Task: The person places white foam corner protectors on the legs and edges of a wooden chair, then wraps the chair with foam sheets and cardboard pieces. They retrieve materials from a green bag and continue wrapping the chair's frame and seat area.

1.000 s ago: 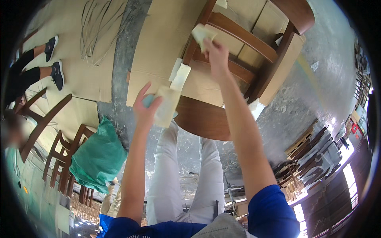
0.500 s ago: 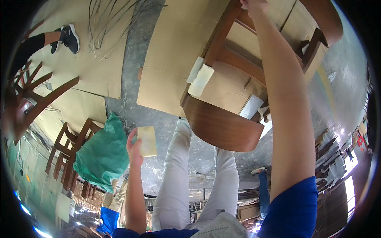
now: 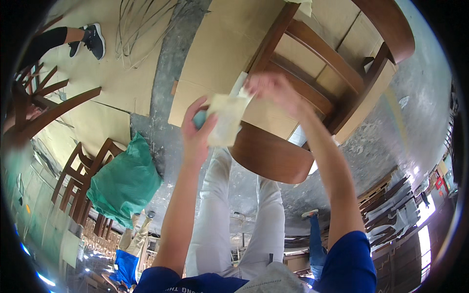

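Roll [image 3: 226, 122] inside pinching left grip [image 3: 196, 131], right grip [image 3: 274, 89] unclear, open floor [image 3: 373, 139] near chair edge [image 3: 268, 172]

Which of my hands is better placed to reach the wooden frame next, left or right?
Probably your right hand: though blurred, it appears over the side of the wooden frame. Your left hand sits farther to the left and is taken up gripping the pale roll.

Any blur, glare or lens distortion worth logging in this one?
Head view: motion blur smears the right hand, while the left hand and its pale roll read clearer; head view: glare washes out the bright opening at lower right; head view: fisheye bending toward a dark rim.
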Available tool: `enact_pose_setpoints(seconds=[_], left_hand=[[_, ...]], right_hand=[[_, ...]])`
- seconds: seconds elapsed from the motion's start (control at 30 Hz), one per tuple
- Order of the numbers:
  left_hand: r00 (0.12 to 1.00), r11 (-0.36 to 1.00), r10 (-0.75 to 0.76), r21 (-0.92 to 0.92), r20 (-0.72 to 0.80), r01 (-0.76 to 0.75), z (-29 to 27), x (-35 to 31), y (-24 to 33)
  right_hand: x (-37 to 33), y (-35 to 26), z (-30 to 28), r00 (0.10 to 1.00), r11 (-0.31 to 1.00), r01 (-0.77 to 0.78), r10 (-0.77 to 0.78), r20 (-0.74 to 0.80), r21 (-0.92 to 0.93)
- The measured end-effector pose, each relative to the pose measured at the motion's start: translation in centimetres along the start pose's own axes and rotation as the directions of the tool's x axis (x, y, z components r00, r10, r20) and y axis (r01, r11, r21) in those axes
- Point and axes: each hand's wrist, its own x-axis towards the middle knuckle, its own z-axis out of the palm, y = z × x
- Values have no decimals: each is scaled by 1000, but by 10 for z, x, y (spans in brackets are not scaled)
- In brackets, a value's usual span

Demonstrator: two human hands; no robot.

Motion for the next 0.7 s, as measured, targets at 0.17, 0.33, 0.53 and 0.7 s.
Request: enact_pose_setpoints(seconds=[0.17, 0.33, 0.53, 0.7], left_hand=[[987, 971, 139, 186, 86, -153, 73, 12, 3], [987, 841, 155, 520, 31, -149, 49, -10, -12], [978, 614, 187, 788, -94, -42, -104, -82, -64], [987, 436, -34, 886, -157, 156, -233, -186, -115]], right_hand=[[-93, 25, 47, 969, 981, 44, 4, -247, 190], [-124, 77, -44, 728, 779, 438, -15, -685, 449], [-146, 134, -268, 174, 984, 92, -167, -970, -153], [-154, 156, -401, 71, 987, 98, -136, -988, -128]])
